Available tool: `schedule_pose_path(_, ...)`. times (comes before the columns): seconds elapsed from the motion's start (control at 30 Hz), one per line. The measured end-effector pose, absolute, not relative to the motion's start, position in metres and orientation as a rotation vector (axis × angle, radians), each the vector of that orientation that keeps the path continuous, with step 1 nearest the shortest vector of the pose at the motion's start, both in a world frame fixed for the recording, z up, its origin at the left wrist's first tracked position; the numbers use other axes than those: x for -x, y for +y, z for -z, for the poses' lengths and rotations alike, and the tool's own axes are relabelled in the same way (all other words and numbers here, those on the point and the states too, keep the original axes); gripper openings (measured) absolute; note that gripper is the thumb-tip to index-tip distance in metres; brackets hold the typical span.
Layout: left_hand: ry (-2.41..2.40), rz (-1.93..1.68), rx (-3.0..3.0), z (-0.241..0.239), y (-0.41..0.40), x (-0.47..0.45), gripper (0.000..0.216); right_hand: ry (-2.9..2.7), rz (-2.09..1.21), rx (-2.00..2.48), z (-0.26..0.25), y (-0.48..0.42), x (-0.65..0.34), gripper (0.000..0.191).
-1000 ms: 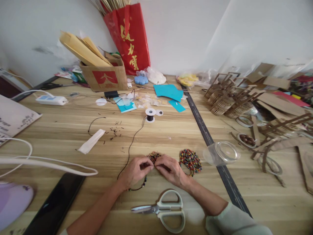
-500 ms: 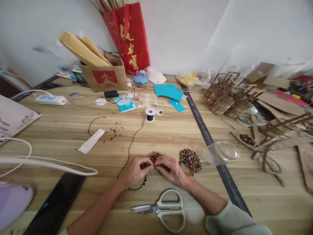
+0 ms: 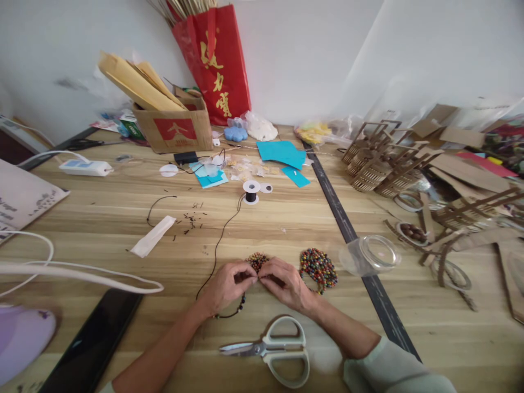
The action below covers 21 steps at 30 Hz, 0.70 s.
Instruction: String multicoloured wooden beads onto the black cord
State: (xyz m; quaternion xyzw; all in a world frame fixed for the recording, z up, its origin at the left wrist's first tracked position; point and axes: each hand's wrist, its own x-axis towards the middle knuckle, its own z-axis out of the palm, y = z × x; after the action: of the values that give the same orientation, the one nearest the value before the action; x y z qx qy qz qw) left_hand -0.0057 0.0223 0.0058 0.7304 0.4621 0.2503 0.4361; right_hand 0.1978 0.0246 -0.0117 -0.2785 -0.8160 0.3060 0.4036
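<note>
My left hand is closed in a pinch, its fingertips meeting those of my right hand, which pinches too. A black cord runs from a white spool down behind my left hand. Below that hand hangs a loop of the cord with a few dark beads; the pinched part is hidden. Just beyond the fingertips lies a small pile of multicoloured beads. Strung colourful beads lie in a coil right of my right hand. White-handled scissors rest nearer me.
A clear plastic container lies at the right, short of small woven baskets. To the left are a white paper strip, a black phone-like slab and white cables. Blue cards and a cardboard box stand farther back.
</note>
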Motion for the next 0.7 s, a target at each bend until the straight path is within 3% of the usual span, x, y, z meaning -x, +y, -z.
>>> schedule_pose_path(0.7,1.119,-0.675,-1.741,-0.0004,0.0249,0.0056,0.010,-2.052,-0.732,0.692,0.0093,0.0244,-0.1978,0.009)
